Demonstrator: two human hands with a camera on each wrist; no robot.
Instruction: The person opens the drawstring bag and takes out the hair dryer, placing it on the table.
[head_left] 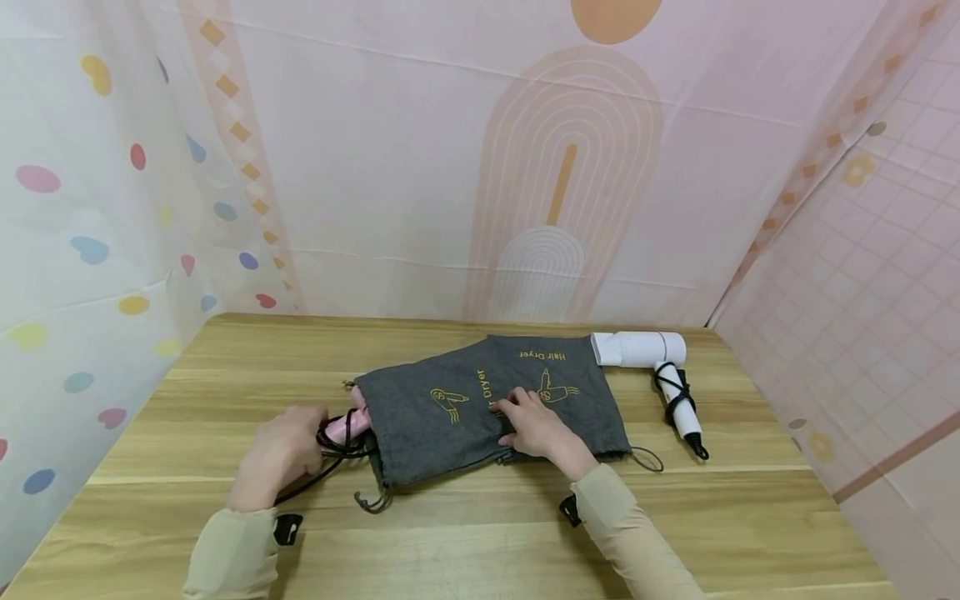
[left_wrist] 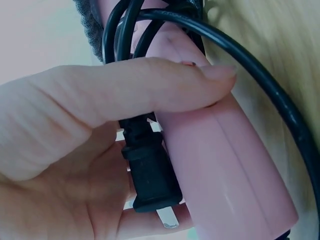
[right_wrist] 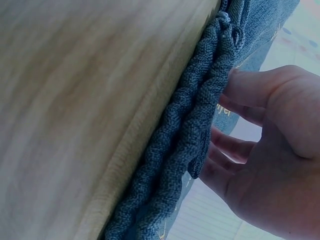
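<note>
In the left wrist view a pink hair dryer handle [left_wrist: 215, 150] lies under the thumb of my left hand [left_wrist: 100, 95], which grips it together with its black cord [left_wrist: 280, 95] and plug [left_wrist: 152, 175]. The dryer's other end is hidden inside a dark grey drawstring bag [head_left: 420, 425] with yellow print. My right hand [head_left: 536, 425] holds that bag near its closed end, thumb and fingertips on the cloth. A second grey bag [head_left: 592, 417] lies flat beneath that end, its gathered mouth [right_wrist: 192, 115] near my right hand in the right wrist view.
To the right of the bags a white hair dryer [head_left: 645, 348] lies on the wooden table [head_left: 420, 558], black cord [head_left: 675, 392] wound round its handle. Drawstring loops [head_left: 375, 502] hang out at the left bag's mouth. Patterned cloth [head_left: 375, 167] stands behind the table and along both sides.
</note>
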